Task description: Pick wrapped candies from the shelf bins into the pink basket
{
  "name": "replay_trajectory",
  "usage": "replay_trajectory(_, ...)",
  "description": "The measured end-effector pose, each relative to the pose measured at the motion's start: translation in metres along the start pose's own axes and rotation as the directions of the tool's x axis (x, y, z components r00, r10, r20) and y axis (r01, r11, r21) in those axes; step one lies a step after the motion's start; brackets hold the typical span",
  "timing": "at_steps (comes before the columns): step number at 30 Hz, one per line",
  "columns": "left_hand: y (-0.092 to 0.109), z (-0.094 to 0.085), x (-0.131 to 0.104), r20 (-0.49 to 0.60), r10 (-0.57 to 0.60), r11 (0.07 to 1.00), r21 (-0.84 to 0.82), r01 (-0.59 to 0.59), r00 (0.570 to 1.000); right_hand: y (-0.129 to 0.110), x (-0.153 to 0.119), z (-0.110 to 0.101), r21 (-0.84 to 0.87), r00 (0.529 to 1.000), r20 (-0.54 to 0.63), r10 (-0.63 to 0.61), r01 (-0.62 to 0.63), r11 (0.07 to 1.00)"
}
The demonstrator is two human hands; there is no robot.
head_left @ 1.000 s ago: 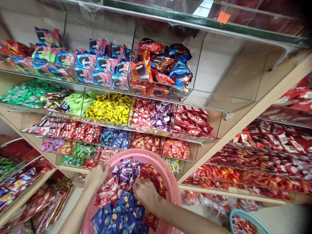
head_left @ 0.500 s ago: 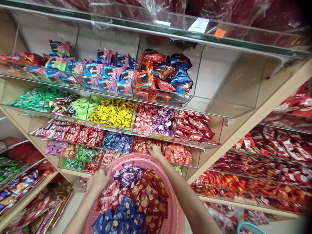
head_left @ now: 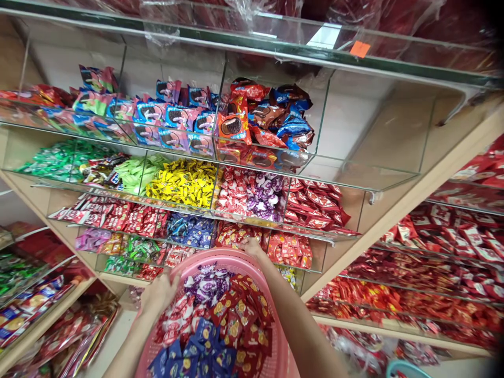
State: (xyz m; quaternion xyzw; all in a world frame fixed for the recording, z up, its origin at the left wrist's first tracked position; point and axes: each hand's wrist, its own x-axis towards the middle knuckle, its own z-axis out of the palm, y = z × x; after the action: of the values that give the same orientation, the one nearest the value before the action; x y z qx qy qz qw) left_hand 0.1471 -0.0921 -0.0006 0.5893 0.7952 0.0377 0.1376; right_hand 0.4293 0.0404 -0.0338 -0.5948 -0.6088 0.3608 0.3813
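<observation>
My left hand (head_left: 158, 293) grips the left rim of a pink plastic basket (head_left: 280, 320). In the basket lie purple-and-white candies (head_left: 207, 283), red-and-white ones (head_left: 180, 317), blue packets (head_left: 197, 349) and dark red packets with orange pictures (head_left: 244, 315). Beyond the basket's far rim, my right hand (head_left: 252, 247) is at the front of a shelf compartment of dark red packets (head_left: 232, 234). Its fingers are bent and partly hidden, and what they hold, if anything, cannot be made out.
Glass shelves hold yellow candies (head_left: 187, 184), green candies (head_left: 55, 160), and wrapped cookies (head_left: 232, 126) higher up. A wooden side panel (head_left: 394, 210) slants at the right, with more red candy racks beyond. A light blue basket (head_left: 405, 369) is at the bottom right.
My right hand has shifted slightly down and right and its fingers look lower, nearer the shelf edge. My left hand stays on the basket rim.
</observation>
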Motion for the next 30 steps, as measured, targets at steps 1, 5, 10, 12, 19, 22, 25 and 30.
replay_trajectory(1,0.000,0.000,0.000,-0.001,0.001,1.000,0.001,-0.001,1.000,0.001,0.001,0.000,0.002,1.000,-0.003,-0.003,0.003,1.000)
replay_trajectory(5,0.001,-0.003,-0.002,-0.009,0.004,1.000,0.012,-0.004,1.000,-0.003,-0.003,-0.005,0.023,0.995,-0.075,-0.061,0.063,0.998)
replay_trajectory(10,0.002,-0.005,-0.004,-0.010,0.011,1.000,0.028,-0.011,1.000,-0.024,-0.027,-0.016,0.064,0.960,-0.216,-0.177,0.195,0.979)
replay_trajectory(12,0.003,-0.006,-0.004,-0.009,0.011,0.999,0.036,-0.011,1.000,-0.034,-0.037,-0.017,0.083,0.950,-0.237,-0.205,0.230,0.970)
replay_trajectory(19,0.009,-0.011,-0.008,0.011,-0.016,0.999,0.037,0.016,1.000,-0.067,-0.063,-0.020,0.179,0.965,-0.055,-0.255,0.260,0.949)
replay_trajectory(22,0.010,-0.013,-0.009,0.022,-0.019,0.999,0.035,0.018,1.000,-0.071,-0.085,-0.023,0.225,0.925,0.249,-0.288,0.234,0.946)
replay_trajectory(25,0.010,-0.012,-0.009,0.016,-0.019,0.999,0.031,0.019,1.000,-0.065,-0.107,-0.025,0.193,0.809,0.542,-0.230,0.146,0.970)
replay_trajectory(30,0.006,-0.009,-0.007,0.007,-0.005,1.000,0.023,0.004,1.000,-0.053,-0.123,-0.018,-0.011,0.696,0.715,-0.063,0.102,0.995)
